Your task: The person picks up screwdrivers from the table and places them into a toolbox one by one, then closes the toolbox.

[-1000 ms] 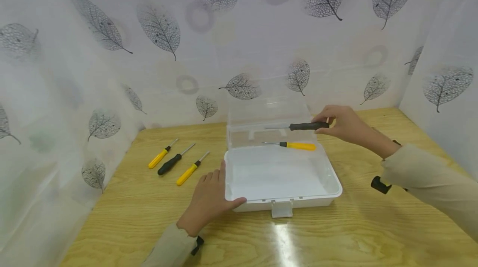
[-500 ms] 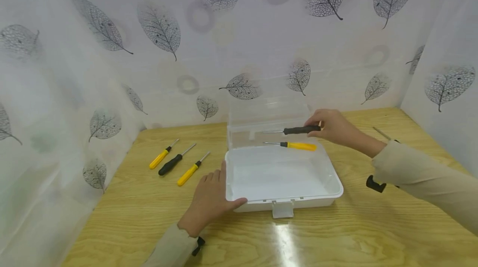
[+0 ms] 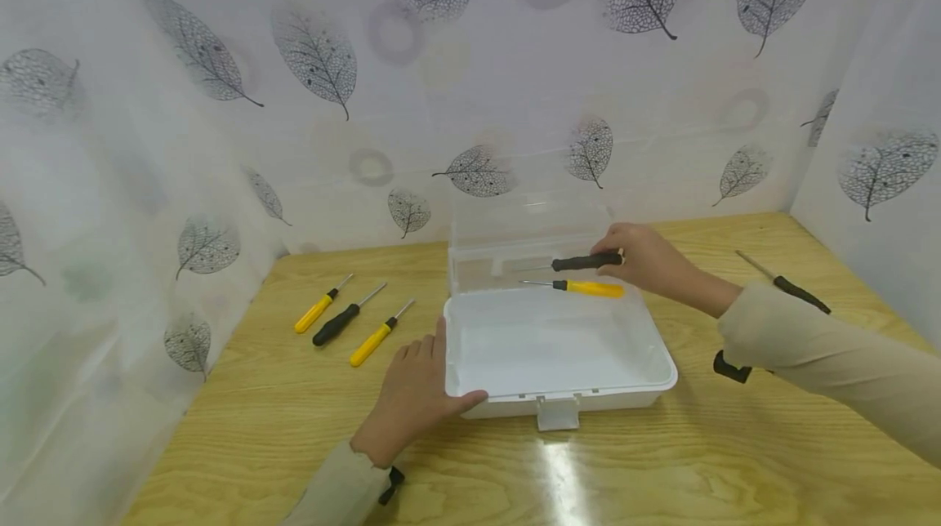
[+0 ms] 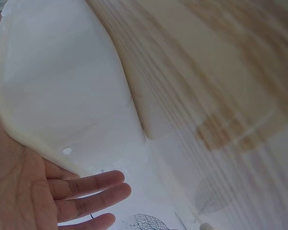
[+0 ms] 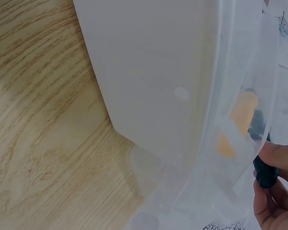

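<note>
My right hand (image 3: 639, 256) pinches the handle of a black screwdriver (image 3: 588, 261) over the back of an open white plastic box (image 3: 559, 407). Its shank points left, in front of the raised clear lid (image 3: 529, 220). Just below it, a yellow screwdriver (image 3: 594, 289) lies across the back of the box. In the right wrist view, the black handle (image 5: 266, 173) sits between thumb and fingers, and the yellow handle (image 5: 237, 123) shows through translucent plastic. My left hand (image 3: 412, 391) rests on the box's left front corner, thumb along the front rim. Its fingers stretch out straight in the left wrist view.
Left of the box lie a yellow screwdriver (image 3: 323, 305), a black screwdriver (image 3: 345, 318) and another yellow screwdriver (image 3: 381, 336). Beyond my right sleeve (image 3: 823, 354) is a further black screwdriver (image 3: 794, 291). Leaf-patterned sheeting (image 3: 412, 101) walls the wooden table (image 3: 662, 469).
My right hand has moved left and slightly down with the black screwdriver, nearer the yellow one. The sleeve has uncovered the black screwdriver at right. My left hand has stayed put.
</note>
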`<state>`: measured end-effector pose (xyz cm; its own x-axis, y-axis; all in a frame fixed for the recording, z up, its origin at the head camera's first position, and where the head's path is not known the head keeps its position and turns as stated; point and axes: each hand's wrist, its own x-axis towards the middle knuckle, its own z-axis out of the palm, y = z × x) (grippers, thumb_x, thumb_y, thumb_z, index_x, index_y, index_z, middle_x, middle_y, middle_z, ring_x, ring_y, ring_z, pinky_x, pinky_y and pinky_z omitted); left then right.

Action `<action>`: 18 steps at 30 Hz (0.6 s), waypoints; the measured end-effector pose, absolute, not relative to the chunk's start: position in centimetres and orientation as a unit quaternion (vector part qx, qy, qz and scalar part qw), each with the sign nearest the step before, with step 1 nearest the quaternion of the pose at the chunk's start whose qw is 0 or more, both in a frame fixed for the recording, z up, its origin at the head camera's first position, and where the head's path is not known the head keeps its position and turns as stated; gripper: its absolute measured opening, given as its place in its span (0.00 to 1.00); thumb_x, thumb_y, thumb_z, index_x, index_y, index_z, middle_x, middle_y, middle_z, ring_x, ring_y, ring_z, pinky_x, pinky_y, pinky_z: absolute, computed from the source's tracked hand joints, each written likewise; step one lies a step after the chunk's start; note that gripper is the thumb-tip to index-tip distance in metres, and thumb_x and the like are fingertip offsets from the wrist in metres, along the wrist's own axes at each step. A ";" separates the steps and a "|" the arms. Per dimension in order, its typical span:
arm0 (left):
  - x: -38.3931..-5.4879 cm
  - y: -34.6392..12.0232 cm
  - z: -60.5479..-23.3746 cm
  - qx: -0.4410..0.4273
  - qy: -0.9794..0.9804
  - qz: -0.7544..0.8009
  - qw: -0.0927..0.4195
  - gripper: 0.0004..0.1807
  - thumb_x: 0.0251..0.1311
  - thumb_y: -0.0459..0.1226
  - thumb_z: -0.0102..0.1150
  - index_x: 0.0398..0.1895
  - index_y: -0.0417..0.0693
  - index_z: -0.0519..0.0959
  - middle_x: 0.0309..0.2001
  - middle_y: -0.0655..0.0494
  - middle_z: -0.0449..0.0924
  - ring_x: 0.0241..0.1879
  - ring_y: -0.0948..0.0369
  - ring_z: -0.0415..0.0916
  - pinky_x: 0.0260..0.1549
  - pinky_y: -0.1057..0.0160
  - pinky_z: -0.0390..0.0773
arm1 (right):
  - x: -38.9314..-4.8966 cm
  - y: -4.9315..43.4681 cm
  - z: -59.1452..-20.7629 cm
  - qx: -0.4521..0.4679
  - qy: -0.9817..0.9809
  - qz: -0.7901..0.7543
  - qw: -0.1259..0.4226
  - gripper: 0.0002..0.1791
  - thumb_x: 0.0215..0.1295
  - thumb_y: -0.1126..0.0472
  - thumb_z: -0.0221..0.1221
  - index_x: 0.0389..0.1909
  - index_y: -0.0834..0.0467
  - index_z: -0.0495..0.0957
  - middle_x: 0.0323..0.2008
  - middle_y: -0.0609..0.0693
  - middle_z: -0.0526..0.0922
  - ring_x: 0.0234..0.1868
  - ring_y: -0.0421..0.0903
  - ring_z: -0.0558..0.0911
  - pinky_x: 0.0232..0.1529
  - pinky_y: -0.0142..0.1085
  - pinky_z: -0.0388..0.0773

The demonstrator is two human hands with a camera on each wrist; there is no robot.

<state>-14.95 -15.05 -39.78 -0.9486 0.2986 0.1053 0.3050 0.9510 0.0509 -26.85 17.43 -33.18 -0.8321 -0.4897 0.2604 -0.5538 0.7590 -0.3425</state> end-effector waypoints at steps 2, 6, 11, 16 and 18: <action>-15.0 -15.0 -39.8 -0.153 -0.987 -0.034 0.047 0.63 0.43 0.72 0.53 0.70 0.32 0.52 0.53 0.40 0.76 0.51 0.47 0.75 0.54 0.52 0.74 | -26.8 17.4 -33.1 0.276 -0.936 0.202 0.077 0.13 0.49 0.67 0.68 0.38 0.65 0.84 0.32 0.55 0.83 0.29 0.45 0.76 0.30 0.35 0.75; -15.0 -15.0 -39.7 -0.151 -0.987 -0.034 0.042 0.63 0.43 0.72 0.52 0.70 0.32 0.51 0.53 0.39 0.76 0.51 0.47 0.75 0.54 0.52 0.74 | -26.9 17.3 -32.9 0.280 -0.938 0.188 0.078 0.14 0.50 0.68 0.68 0.39 0.66 0.83 0.35 0.59 0.85 0.33 0.50 0.81 0.36 0.41 0.80; -15.0 -14.9 -39.6 -0.147 -0.988 -0.035 0.038 0.63 0.43 0.72 0.52 0.70 0.32 0.51 0.54 0.39 0.76 0.52 0.47 0.74 0.55 0.52 0.74 | -27.0 17.4 -32.9 0.304 -0.935 0.167 0.070 0.13 0.50 0.70 0.67 0.39 0.67 0.83 0.36 0.60 0.86 0.35 0.52 0.83 0.39 0.45 0.81; -14.9 -14.9 -39.5 -0.148 -0.988 -0.037 0.038 0.63 0.43 0.72 0.52 0.70 0.32 0.51 0.54 0.39 0.75 0.52 0.47 0.74 0.55 0.51 0.74 | -27.2 17.4 -33.1 0.321 -0.932 0.153 0.065 0.11 0.50 0.70 0.66 0.37 0.66 0.83 0.33 0.57 0.86 0.33 0.48 0.82 0.38 0.44 0.81; -14.9 -14.9 -39.5 -0.148 -0.987 -0.039 0.040 0.63 0.43 0.72 0.53 0.70 0.32 0.51 0.54 0.40 0.76 0.52 0.47 0.75 0.55 0.51 0.74 | -27.3 17.3 -33.2 0.324 -0.932 0.149 0.064 0.11 0.50 0.70 0.66 0.37 0.66 0.83 0.33 0.57 0.86 0.32 0.48 0.82 0.38 0.44 0.81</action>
<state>-14.93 -14.95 -39.54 -0.9531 0.2891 0.0901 0.2953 0.9531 0.0656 -27.27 17.30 -33.20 -0.7820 -0.5849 0.2153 -0.6228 0.7460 -0.2357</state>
